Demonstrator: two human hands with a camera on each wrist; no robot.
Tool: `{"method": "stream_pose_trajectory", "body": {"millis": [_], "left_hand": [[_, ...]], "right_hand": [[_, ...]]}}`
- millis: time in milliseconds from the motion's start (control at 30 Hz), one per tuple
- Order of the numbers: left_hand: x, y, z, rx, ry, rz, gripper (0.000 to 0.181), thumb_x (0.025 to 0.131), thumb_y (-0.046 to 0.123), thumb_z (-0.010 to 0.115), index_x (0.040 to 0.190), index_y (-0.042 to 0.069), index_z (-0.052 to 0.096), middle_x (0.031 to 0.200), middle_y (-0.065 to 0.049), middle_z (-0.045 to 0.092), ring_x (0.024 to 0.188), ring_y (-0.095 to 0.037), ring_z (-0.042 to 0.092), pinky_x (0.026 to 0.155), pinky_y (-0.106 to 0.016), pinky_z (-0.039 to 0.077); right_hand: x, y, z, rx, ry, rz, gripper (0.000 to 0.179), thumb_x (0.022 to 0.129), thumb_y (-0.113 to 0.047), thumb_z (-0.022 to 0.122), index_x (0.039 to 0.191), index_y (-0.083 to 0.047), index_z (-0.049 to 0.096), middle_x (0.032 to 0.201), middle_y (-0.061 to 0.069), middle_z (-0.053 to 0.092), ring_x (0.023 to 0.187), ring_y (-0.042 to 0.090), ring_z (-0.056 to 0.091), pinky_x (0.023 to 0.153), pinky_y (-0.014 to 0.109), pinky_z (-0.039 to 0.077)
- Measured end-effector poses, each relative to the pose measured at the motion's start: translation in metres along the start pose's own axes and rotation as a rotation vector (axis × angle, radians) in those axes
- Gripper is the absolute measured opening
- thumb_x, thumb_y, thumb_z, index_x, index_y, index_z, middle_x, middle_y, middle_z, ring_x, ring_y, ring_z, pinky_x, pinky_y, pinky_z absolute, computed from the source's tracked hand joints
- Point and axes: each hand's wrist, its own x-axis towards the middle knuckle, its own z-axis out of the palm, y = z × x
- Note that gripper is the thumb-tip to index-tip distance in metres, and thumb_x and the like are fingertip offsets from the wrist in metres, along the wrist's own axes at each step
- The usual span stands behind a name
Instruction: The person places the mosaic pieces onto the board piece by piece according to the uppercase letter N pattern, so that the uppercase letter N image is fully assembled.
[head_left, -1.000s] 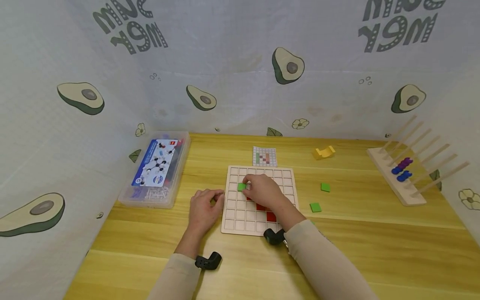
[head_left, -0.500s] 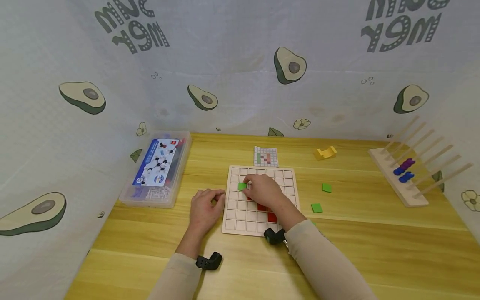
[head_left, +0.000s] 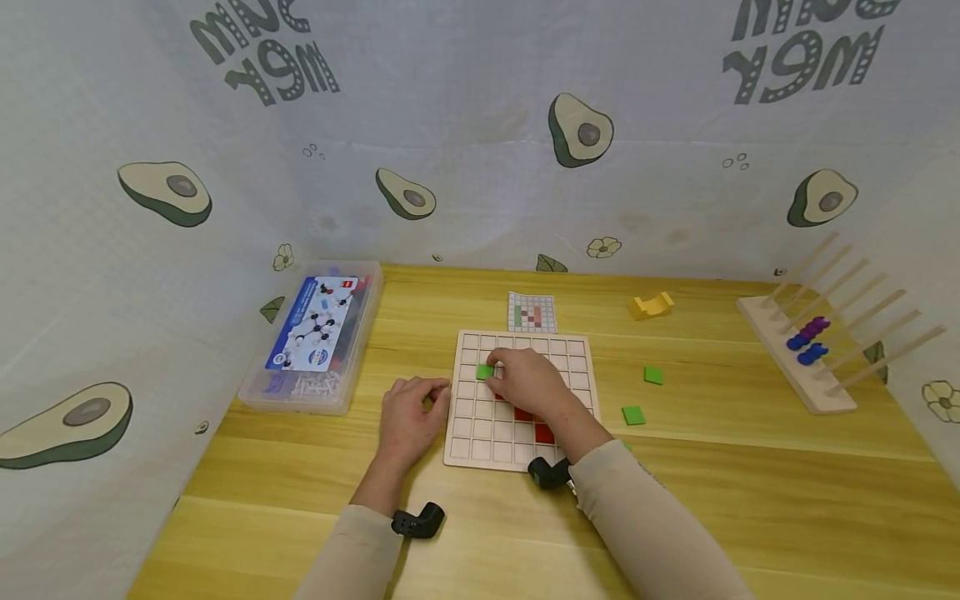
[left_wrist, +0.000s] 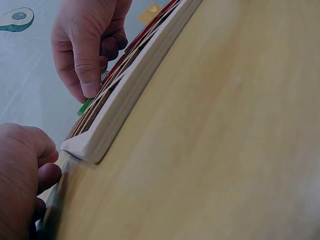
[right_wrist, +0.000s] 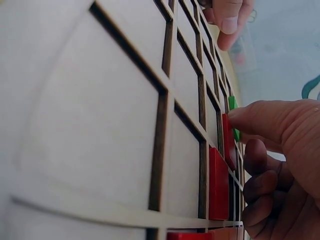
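Note:
My right hand (head_left: 528, 382) pinches a small green square tile (head_left: 484, 372) between thumb and forefinger, over the upper-left cells of a wooden grid board (head_left: 472, 429). In the right wrist view the green tile (right_wrist: 233, 103) stands just past a red tile (right_wrist: 218, 185), at the thumb tip. Several red tiles (head_left: 544, 433) lie in a slanting row on the board, partly hidden by the right hand and wrist. My left hand (head_left: 408, 421) rests on the table with loosely bent fingers, its fingertips right at the board's left edge. It holds nothing.
Loose green tiles (head_left: 633, 415) lie right of the board. Behind it is a pattern card (head_left: 532, 313), with a yellow curved block (head_left: 651, 307) farther right. A plastic case (head_left: 311, 333) stands at left, a wooden peg rack (head_left: 795, 354) with beads at right.
The view has shifted slightly. Both hands and the green tile stay in the same place on and beside the board.

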Motion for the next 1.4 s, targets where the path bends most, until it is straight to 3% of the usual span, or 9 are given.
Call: {"method": "stream_pose_trajectory", "body": {"millis": [300, 667, 1000, 1133, 1267, 1400], "left_hand": [[0.001, -0.001, 0.001, -0.005, -0.019, -0.014, 0.018, 0.097, 0.026, 0.069, 0.108, 0.016, 0.08, 0.088, 0.004, 0.073, 0.084, -0.02, 0.058, 0.085, -0.041, 0.044], [0.0, -0.003, 0.002, 0.008, 0.016, 0.015, 0.017, 0.095, 0.024, 0.07, 0.105, 0.016, 0.08, 0.086, 0.004, 0.073, 0.083, -0.019, 0.059, 0.082, -0.041, 0.044], [0.0, -0.001, 0.001, 0.013, 0.021, 0.019, 0.018, 0.095, 0.025, 0.07, 0.106, 0.015, 0.08, 0.087, 0.004, 0.073, 0.084, -0.02, 0.059, 0.082, -0.042, 0.044], [0.0, -0.001, 0.0, 0.007, 0.012, 0.013, 0.018, 0.095, 0.025, 0.07, 0.106, 0.015, 0.08, 0.087, 0.003, 0.073, 0.084, -0.021, 0.059, 0.083, -0.043, 0.044], [0.0, -0.002, 0.0, 0.003, 0.0, 0.004, 0.018, 0.096, 0.025, 0.07, 0.107, 0.016, 0.08, 0.088, 0.003, 0.073, 0.085, -0.021, 0.059, 0.084, -0.043, 0.044], [0.0, -0.003, 0.001, -0.002, -0.004, 0.001, 0.017, 0.096, 0.025, 0.069, 0.107, 0.016, 0.08, 0.088, 0.003, 0.073, 0.086, -0.021, 0.059, 0.084, -0.042, 0.044]], "right_hand": [[-0.001, 0.001, -0.001, -0.009, -0.001, 0.003, 0.031, 0.096, -0.029, 0.068, 0.124, -0.016, 0.071, 0.065, -0.002, 0.06, 0.059, 0.016, 0.051, 0.06, 0.03, 0.04], [-0.011, 0.001, -0.008, 0.013, 0.014, 0.0, 0.032, 0.096, -0.03, 0.068, 0.125, -0.016, 0.07, 0.065, -0.003, 0.061, 0.059, 0.015, 0.053, 0.06, 0.03, 0.042], [-0.034, 0.016, -0.021, 0.066, 0.006, 0.046, 0.033, 0.095, -0.032, 0.07, 0.125, -0.016, 0.069, 0.073, 0.0, 0.059, 0.062, 0.016, 0.052, 0.058, 0.03, 0.041], [-0.046, 0.027, -0.024, 0.066, 0.027, 0.053, 0.032, 0.095, -0.03, 0.069, 0.123, -0.015, 0.07, 0.083, 0.001, 0.066, 0.071, 0.016, 0.056, 0.066, 0.032, 0.046], [-0.06, 0.042, -0.027, 0.065, 0.041, 0.05, 0.033, 0.095, -0.03, 0.068, 0.123, -0.013, 0.07, 0.081, 0.002, 0.066, 0.068, 0.016, 0.054, 0.064, 0.032, 0.044], [-0.077, 0.056, -0.034, 0.085, 0.021, 0.095, 0.035, 0.096, -0.031, 0.068, 0.125, -0.011, 0.068, 0.072, 0.002, 0.055, 0.06, 0.017, 0.047, 0.056, 0.03, 0.037]]}}
